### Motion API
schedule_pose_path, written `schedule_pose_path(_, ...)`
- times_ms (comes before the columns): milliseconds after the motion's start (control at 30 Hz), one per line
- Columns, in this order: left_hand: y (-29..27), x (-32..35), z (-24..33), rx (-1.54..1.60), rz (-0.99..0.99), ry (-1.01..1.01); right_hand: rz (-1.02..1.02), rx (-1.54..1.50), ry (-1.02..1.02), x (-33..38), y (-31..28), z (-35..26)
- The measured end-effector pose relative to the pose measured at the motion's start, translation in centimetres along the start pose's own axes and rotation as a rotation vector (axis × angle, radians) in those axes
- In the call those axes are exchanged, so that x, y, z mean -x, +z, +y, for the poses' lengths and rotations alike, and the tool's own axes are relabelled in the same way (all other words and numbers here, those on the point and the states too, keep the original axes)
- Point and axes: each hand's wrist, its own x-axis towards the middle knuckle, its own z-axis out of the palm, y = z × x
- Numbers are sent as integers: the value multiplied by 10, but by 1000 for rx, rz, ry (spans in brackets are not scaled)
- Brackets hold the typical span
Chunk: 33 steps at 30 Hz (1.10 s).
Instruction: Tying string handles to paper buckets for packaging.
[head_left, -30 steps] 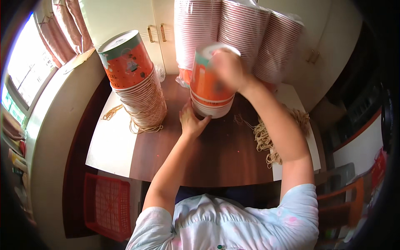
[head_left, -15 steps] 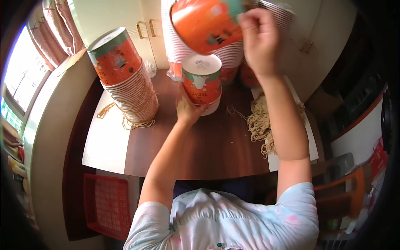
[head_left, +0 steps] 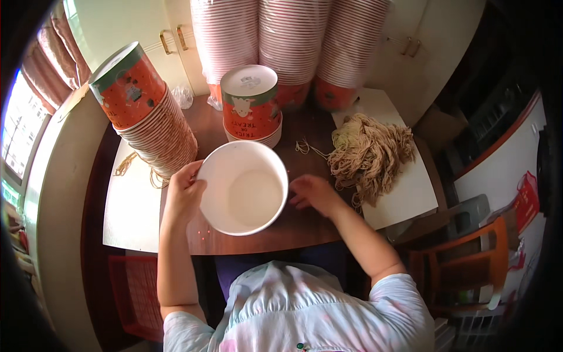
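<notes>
Head view: the left hand (head_left: 185, 190) is gripping a white-lined bucket (head_left: 243, 188) by its left rim, the mouth facing up over the tabletop (head_left: 311, 229). The right hand (head_left: 315, 195) is hanging open-fingered just beside the right rim, contact unclear. Beyond, a short upside-down stack (head_left: 252, 114) is standing; a taller stack (head_left: 155, 126) is standing left, twine (head_left: 369, 155) is lying right, and plastic-wrapped stacks (head_left: 293, 41) are rising behind.

Round white-lined bucket (head_left: 253, 193), mouth toward camera
</notes>
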Motion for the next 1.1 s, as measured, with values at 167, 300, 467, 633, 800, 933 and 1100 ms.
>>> schedule_pose_path(167, -4, 12, -2, -145, 64, -25, 275, 959, -507, -65, -49, -44)
schedule_pose_path(300, 5, 24, -1, -224, 69, -74, 91, 1265, -510, -106, -63, -38)
schedule_pose_path(467, 1, 38, 14, -381, 69, -75, 102, 1020, -630, -123, -84, -63)
schedule_pose_path(633, -5, 23, 48, -409, 183, 309, 56, 239, -382, -86, -96, -179)
schedule_pose_path(800, 31, -18, 98, -3, -117, 294, -67, 211, -375, -41, -51, -250)
schedule_pose_path(933, 76, -65, 113, 236, -351, 194, -336, 270, -300, -21, -19, -255)
schedule_pose_path(1100, 89, -84, 93, 158, -746, 107, -366, 169, -330, -14, -33, -257)
